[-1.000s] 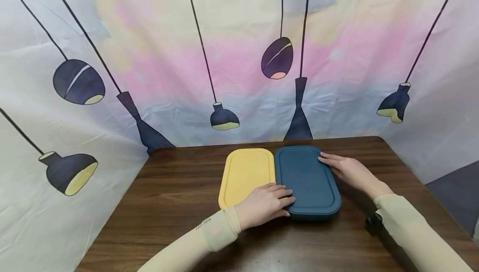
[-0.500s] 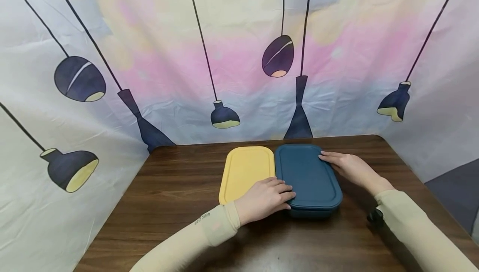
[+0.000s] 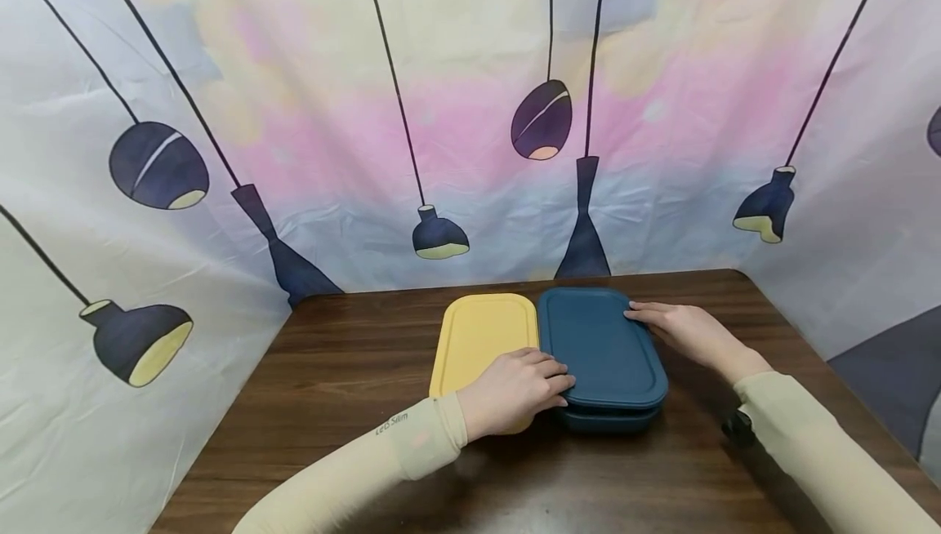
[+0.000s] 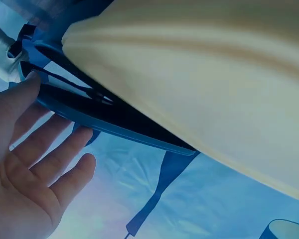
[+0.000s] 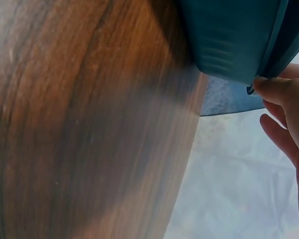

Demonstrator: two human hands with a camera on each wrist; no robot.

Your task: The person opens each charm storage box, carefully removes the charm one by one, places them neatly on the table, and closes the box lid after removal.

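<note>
A dark blue lid (image 3: 599, 342) covers a blue lidded box (image 3: 610, 421) and is raised at the near end, where a dark gap shows under its rim. My left hand (image 3: 515, 391) holds the lid's near left corner between thumb and fingers, its forearm passing over the yellow lid (image 3: 481, 334). Seen from the left wrist, the lid's edge (image 4: 124, 132) lies between thumb and fingers; the box's contents cannot be made out. At the far right corner, my right hand (image 3: 687, 334) pinches the lid's rim; the right wrist view shows its thumb (image 5: 274, 89) under the rim.
The yellow-lidded box stands directly left of the blue one, partly hidden by my left hand. Both sit near the back edge of a dark wooden table (image 3: 353, 379). Behind hangs a cloth backdrop (image 3: 323, 109) printed with lamps.
The near end of the blue lid has risen with my left hand, opening a gap above the box. My right hand has stayed at the far right corner.
</note>
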